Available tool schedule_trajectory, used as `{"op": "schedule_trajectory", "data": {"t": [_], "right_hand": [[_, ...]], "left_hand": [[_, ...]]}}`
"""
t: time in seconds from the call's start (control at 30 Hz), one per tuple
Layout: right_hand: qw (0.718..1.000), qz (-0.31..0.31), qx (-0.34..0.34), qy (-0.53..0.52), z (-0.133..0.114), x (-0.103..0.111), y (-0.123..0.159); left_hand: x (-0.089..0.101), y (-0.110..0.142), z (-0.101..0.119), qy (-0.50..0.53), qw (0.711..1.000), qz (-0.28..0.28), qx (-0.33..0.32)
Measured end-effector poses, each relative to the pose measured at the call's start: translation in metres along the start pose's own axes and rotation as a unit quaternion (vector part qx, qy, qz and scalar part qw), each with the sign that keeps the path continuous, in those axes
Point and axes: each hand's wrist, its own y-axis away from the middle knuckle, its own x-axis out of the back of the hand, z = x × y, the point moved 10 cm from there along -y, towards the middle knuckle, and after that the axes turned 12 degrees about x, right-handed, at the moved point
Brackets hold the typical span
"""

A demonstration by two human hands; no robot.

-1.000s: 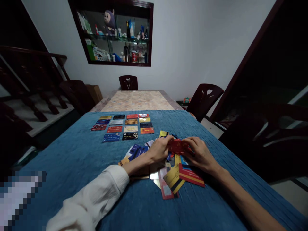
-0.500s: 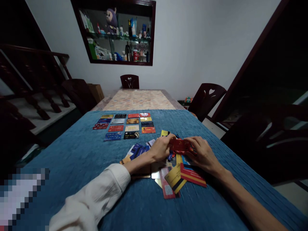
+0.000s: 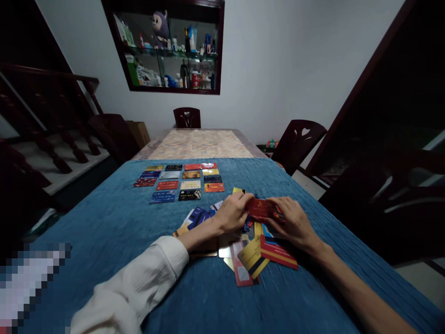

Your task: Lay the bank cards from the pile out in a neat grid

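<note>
Between my two hands a red plastic card [image 3: 259,208] is held up, tilted, over a loose pile of cards. My left hand [image 3: 232,212] is closed on its left end, and my right hand [image 3: 291,220] pinches its right end. Beneath and around them lie overlapping cards: a yellow card with a dark stripe [image 3: 253,255], a red card with a yellow stripe [image 3: 279,253], a pink-and-red card [image 3: 241,266] and blue cards [image 3: 200,217] left of my wrist. My forearms and fingers hide part of the pile.
Beyond the pile, several cards lie in rows, among them a blue card [image 3: 162,196] and a black card [image 3: 189,195]. A blue cloth [image 3: 114,227] covers the near table. Dark chairs [image 3: 299,144] flank it. A pixelated patch [image 3: 28,283] fills the lower left.
The red card has tilted slightly in my fingers, its face catching the light differently. Both hands stay nearly in place, and the laid-out cards are unchanged.
</note>
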Motion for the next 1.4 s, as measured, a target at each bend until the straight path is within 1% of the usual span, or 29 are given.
{"op": "schedule_trajectory", "data": {"t": [0.3,0.43,0.53,0.63,0.77,0.9,1.07,1.2,1.4], "right_hand": [[1.0,-0.013,0.0,-0.003,-0.002,0.0,-0.002],[1.0,0.0,-0.012,-0.009,-0.003,0.002,-0.002],[1.0,0.009,-0.014,-0.001,-0.004,0.004,-0.003],[1.0,0.006,-0.005,-0.001,-0.008,0.001,-0.005],[1.0,0.008,0.006,-0.003,-0.016,-0.002,-0.01],[1.0,0.006,0.023,0.009,-0.026,-0.007,-0.021],[0.998,-0.012,0.058,0.033,-0.04,-0.019,-0.044],[0.997,-0.028,0.07,0.027,-0.049,-0.036,-0.069],[0.996,-0.069,0.06,0.015,-0.062,-0.068,-0.111]], "left_hand": [[0.005,0.005,0.008,-0.089,0.996,0.004,-0.01],[0.007,0.005,0.009,-0.118,0.993,0.003,-0.011],[0.006,0.005,0.008,-0.147,0.989,0.007,-0.016],[0.006,0.006,0.006,-0.188,0.982,0.015,-0.024],[0.01,0.012,0.002,-0.234,0.972,0.004,-0.026],[0.023,0.019,-0.004,-0.258,0.966,-0.014,-0.007],[0.042,0.03,-0.014,-0.263,0.964,-0.027,0.007],[0.059,0.036,-0.033,-0.265,0.963,-0.027,0.032],[0.089,0.043,-0.066,-0.292,0.954,-0.028,0.058]]}}
